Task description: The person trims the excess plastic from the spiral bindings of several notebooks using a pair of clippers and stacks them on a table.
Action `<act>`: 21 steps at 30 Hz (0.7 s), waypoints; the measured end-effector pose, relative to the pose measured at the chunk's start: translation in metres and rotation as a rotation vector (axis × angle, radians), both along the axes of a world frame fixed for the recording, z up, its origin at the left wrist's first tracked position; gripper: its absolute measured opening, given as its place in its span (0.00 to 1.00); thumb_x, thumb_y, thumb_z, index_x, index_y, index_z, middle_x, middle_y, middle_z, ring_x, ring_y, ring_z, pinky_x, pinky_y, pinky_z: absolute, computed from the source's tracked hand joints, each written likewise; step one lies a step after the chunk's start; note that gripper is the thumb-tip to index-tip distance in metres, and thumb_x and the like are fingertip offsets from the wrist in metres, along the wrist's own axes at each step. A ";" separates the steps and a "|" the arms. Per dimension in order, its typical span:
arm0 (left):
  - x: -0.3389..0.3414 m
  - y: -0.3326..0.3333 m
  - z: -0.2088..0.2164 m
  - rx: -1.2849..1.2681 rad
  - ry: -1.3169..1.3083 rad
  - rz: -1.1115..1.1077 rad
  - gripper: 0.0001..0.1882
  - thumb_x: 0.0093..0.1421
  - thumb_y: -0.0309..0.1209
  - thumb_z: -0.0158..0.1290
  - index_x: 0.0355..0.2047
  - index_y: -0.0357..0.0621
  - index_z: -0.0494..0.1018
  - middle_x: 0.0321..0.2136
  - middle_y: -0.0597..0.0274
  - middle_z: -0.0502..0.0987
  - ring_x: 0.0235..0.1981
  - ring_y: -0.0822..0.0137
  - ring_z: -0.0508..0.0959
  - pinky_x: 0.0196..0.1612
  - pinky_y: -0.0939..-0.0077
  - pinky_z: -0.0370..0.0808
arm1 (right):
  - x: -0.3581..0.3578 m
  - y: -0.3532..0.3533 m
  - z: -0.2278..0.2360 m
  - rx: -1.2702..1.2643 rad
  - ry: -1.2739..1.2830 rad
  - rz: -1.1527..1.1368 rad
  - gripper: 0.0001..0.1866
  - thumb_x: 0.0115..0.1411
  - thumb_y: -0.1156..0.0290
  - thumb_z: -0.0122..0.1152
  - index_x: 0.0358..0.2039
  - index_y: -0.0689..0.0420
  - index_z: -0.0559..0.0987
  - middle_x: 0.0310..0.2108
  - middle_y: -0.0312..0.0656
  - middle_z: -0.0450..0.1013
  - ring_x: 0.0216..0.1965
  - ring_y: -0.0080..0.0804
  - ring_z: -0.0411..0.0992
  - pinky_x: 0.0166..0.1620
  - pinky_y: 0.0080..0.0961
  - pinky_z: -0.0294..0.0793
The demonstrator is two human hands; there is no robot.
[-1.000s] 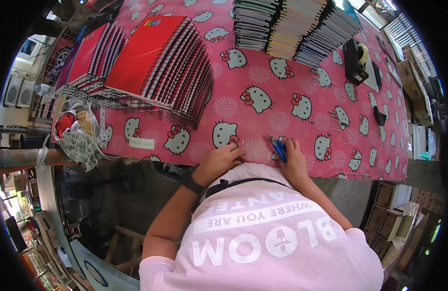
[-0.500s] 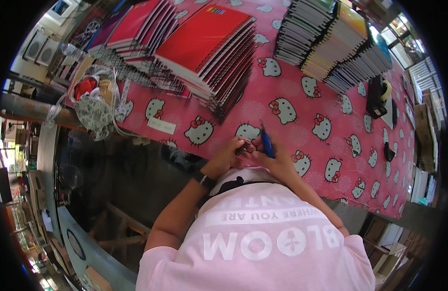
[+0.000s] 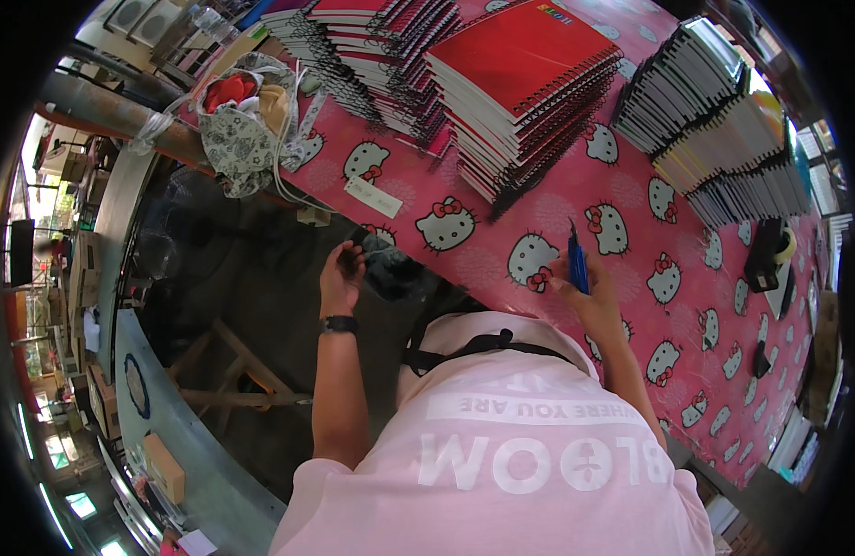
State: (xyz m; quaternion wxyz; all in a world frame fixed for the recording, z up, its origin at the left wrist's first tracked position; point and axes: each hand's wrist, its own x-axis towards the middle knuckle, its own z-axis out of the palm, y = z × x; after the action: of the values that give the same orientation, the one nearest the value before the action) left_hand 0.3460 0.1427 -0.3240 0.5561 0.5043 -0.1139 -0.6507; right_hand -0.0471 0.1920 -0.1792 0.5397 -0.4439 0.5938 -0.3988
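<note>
From the head, 1 fisheye view looks down past the near shirt [image 3: 548, 417] onto the table [image 3: 488, 269].

We can't tell if the left hand [image 3: 340, 283] holds anything. The right hand [image 3: 594, 296] hides part of the blue tool [image 3: 577, 264]. We can't make out the dark thing [image 3: 392, 275] below the table [image 3: 488, 278].

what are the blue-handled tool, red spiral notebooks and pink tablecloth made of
Blue-handled tool: probably plastic grips, evenly coloured; dark tip, perhaps metal. Red spiral notebooks: likely glossy card covers, by their sheen. Pink tablecloth: probably smooth vinyl, given shiny highlights.
</note>
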 end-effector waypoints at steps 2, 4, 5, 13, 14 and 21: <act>0.022 -0.001 -0.037 0.156 -0.356 0.022 0.21 0.64 0.44 0.40 0.46 0.41 0.69 0.41 0.54 0.74 0.40 0.61 0.74 0.42 0.70 0.70 | 0.003 0.000 0.003 -0.004 0.005 0.059 0.21 0.50 0.77 0.60 0.46 0.62 0.69 0.38 0.41 0.71 0.40 0.26 0.70 0.44 0.24 0.70; 0.044 0.004 -0.066 0.308 -0.707 -0.090 0.24 0.63 0.46 0.40 0.47 0.38 0.69 0.43 0.52 0.73 0.43 0.59 0.73 0.46 0.67 0.68 | 0.006 0.001 0.002 -0.027 0.015 0.140 0.22 0.50 0.77 0.60 0.47 0.61 0.68 0.38 0.41 0.71 0.39 0.26 0.70 0.44 0.24 0.70; 0.051 0.004 -0.070 0.367 -0.823 -0.143 0.25 0.63 0.47 0.41 0.48 0.37 0.69 0.44 0.52 0.73 0.44 0.58 0.73 0.47 0.66 0.67 | 0.004 0.003 0.002 -0.037 0.016 0.142 0.22 0.50 0.76 0.61 0.46 0.61 0.69 0.38 0.40 0.71 0.39 0.27 0.70 0.44 0.25 0.70; -0.005 -0.032 0.023 -0.376 -0.935 0.477 0.12 0.58 0.24 0.50 0.42 0.33 0.71 0.38 0.57 0.75 0.40 0.67 0.73 0.43 0.76 0.69 | -0.007 -0.001 0.023 0.124 0.487 0.095 0.21 0.46 0.72 0.65 0.42 0.60 0.72 0.35 0.46 0.72 0.36 0.29 0.72 0.40 0.25 0.70; -0.036 -0.037 0.068 -0.446 -0.932 0.386 0.11 0.58 0.23 0.50 0.41 0.34 0.72 0.37 0.58 0.75 0.38 0.68 0.74 0.43 0.77 0.69 | -0.007 -0.006 0.022 0.073 0.518 0.086 0.21 0.46 0.72 0.65 0.41 0.61 0.72 0.35 0.47 0.72 0.35 0.32 0.72 0.38 0.26 0.70; -0.159 -0.031 0.211 -0.957 -1.055 -0.142 0.11 0.51 0.28 0.59 0.35 0.39 0.75 0.32 0.61 0.76 0.32 0.71 0.74 0.36 0.78 0.70 | 0.012 -0.050 0.051 -0.675 0.655 0.008 0.23 0.43 0.73 0.65 0.43 0.59 0.72 0.35 0.47 0.71 0.38 0.43 0.70 0.41 0.33 0.67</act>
State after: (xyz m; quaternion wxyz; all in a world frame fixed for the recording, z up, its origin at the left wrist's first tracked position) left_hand 0.1869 0.1121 -0.1134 0.5436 0.4438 -0.6731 -0.2335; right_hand -0.0353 0.1420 -0.1281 0.1508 -0.6996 0.5681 -0.4064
